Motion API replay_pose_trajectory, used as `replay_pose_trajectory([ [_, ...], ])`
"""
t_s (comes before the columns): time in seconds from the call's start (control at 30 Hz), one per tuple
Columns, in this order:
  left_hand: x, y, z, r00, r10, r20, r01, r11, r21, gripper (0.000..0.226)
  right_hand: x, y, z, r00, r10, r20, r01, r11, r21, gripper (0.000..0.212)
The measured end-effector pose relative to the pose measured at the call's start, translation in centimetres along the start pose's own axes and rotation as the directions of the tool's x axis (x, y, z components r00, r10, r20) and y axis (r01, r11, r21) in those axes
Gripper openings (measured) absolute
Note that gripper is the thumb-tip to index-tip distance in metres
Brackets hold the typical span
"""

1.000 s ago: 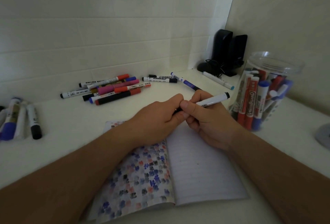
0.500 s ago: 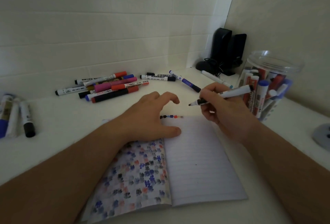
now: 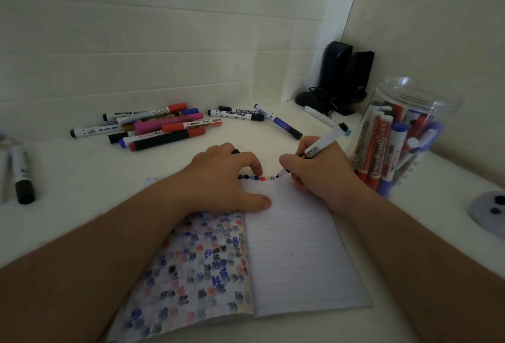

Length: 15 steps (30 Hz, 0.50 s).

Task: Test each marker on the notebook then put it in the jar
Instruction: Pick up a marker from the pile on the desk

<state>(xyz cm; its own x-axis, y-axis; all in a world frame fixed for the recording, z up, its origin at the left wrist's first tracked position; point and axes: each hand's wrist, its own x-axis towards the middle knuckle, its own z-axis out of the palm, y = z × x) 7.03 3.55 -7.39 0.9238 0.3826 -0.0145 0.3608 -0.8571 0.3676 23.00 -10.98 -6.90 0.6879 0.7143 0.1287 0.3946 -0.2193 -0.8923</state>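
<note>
The open lined notebook [image 3: 295, 247], its left page covered in blue, red and black test blots, lies on the white counter [image 3: 82, 192] and serves as landmark; the right hand [image 3: 319, 175], at the notebook's top right corner, pinches a white-barrelled marker with a black end [image 3: 323, 143] in a writing grip; the marker's long axis runs diagonally, tip down and left onto the top edge of the lined page at the end of a row of coloured dots [image 3: 258, 177], rear end up and right toward the clear plastic jar of markers [image 3: 396, 137] standing just right of the notebook; the left hand [image 3: 226, 178] presses the notebook's top edge near the spine, fingers curled, a small black cap [image 3: 235, 151] showing at its knuckles; beyond the notebook lies a loose pile of assorted markers [image 3: 161, 126].
</note>
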Motion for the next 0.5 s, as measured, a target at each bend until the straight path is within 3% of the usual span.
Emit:
replay_pose_trajectory([
  [0.5,0.0,0.14,-0.14,1.0,-0.001,0.026,0.001,1.0,0.017,0.052,0.27,0.41,0.22,1.0,-0.005,-0.015,0.003,0.996,-0.091,0.026],
])
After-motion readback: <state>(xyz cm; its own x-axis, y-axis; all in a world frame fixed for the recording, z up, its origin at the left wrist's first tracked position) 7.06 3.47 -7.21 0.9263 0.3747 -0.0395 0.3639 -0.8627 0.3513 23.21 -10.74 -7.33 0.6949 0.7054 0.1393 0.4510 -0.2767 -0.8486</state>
